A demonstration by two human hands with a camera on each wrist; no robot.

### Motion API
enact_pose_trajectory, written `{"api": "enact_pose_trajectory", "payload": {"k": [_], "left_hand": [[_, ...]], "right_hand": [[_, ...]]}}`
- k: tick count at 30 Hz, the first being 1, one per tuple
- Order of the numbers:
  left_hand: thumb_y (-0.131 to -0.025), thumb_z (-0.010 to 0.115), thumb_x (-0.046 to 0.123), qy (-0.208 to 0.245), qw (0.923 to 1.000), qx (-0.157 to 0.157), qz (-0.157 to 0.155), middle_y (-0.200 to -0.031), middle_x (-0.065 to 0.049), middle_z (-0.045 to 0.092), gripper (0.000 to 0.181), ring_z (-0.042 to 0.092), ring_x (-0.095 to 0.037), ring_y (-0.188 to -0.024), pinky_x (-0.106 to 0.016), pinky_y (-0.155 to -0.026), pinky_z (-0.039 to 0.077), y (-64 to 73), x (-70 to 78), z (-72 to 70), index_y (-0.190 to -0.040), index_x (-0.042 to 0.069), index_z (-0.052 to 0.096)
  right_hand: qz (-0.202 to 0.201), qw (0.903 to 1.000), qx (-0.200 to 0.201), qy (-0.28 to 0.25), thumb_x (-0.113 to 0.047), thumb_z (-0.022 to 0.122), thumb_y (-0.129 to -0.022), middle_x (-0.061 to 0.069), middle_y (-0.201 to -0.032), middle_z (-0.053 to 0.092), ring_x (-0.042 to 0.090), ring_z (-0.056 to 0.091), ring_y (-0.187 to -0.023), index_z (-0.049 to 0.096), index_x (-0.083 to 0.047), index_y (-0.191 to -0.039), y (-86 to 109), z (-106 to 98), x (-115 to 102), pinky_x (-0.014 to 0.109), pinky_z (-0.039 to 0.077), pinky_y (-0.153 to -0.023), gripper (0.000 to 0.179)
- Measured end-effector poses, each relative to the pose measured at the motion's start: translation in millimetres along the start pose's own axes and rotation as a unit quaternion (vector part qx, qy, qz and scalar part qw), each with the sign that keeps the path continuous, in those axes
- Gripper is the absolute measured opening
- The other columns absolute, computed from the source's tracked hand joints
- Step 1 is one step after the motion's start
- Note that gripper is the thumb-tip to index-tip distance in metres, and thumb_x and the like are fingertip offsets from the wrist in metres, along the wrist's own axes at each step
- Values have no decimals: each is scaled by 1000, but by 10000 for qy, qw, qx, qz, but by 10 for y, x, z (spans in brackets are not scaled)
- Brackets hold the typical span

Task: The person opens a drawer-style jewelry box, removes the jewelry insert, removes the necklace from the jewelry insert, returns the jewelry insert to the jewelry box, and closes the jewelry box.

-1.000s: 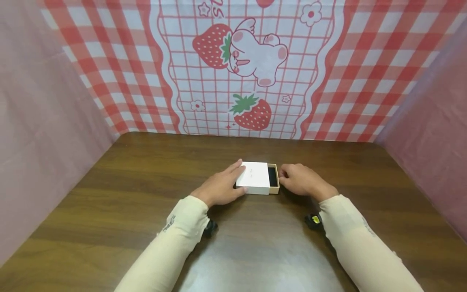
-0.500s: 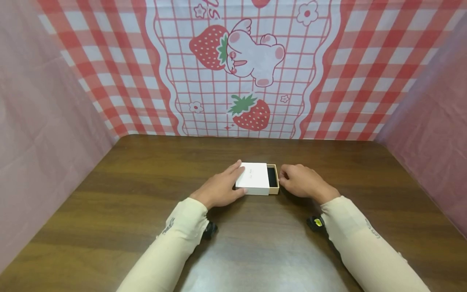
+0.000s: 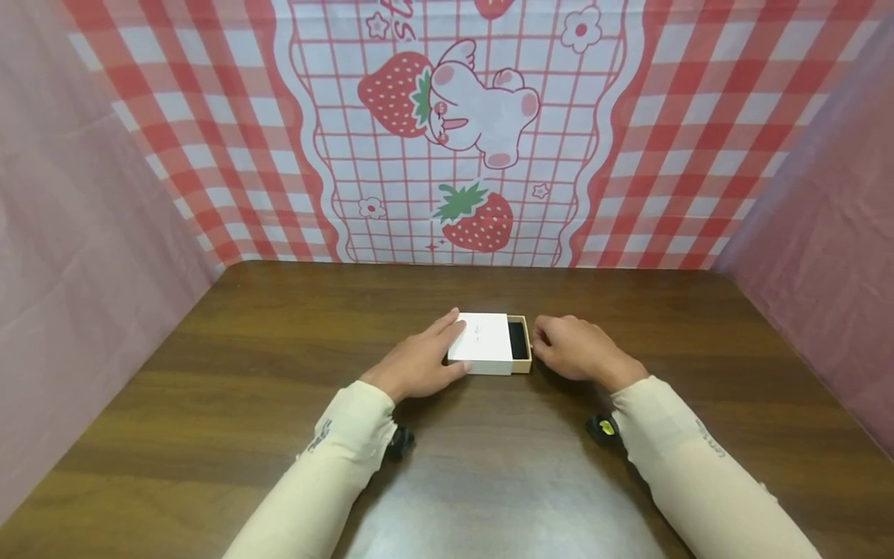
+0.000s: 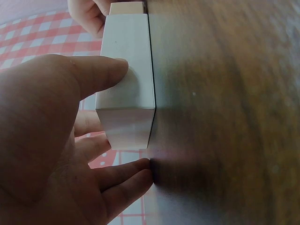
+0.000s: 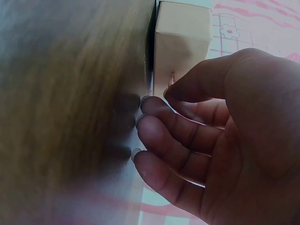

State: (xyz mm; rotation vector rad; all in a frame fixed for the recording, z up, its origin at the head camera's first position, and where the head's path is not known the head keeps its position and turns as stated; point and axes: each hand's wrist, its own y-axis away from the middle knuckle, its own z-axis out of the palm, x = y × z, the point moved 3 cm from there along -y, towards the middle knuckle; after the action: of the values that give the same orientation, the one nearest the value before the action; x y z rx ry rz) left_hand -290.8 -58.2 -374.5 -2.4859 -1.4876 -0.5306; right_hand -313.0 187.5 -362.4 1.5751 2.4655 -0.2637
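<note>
On the table lies a flat drawer-style box with a white sleeve point(image 3: 482, 341) bearing small faint print. Its tan inner tray point(image 3: 522, 366) sticks out a little on the right, and a black lining point(image 3: 518, 340) shows inside. My left hand point(image 3: 422, 361) holds the sleeve's left end, the thumb on its near side and fingers over the top and far side. At the tray's outer end, my right hand point(image 3: 576, 349) pinches a small pull loop point(image 5: 171, 80) between thumb and index finger. The other right fingers are curled near the table top.
A brown wood-grain table point(image 3: 279, 334) carries the box. Behind it hangs a red-and-white checked cloth point(image 3: 433, 155) with strawberry prints. Pink cloths point(image 3: 91, 233) close off both sides. Small black devices point(image 3: 400, 441) sit under the wrists.
The head view has shifted slightly, so everything sits a little differently in the picture. Both hands keep their hold, and the tray sticks out by about the same amount.
</note>
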Motion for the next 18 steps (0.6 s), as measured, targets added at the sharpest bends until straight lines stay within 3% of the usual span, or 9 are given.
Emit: {"api": "enact_pose_trajectory", "payload": {"k": [18], "left_hand": [[-99,59,42,-16,10000,65,6,-167,0,13,74,29,-21,-147,-40,-116,29,14,10,-13,-160,15,26]], "right_hand": [[-25,10000,24,-19,-18,61,-95,-1,-71,54,16,51,-65,60,-16,-85,-12,-6,-5,33,43,-59,10]]}}
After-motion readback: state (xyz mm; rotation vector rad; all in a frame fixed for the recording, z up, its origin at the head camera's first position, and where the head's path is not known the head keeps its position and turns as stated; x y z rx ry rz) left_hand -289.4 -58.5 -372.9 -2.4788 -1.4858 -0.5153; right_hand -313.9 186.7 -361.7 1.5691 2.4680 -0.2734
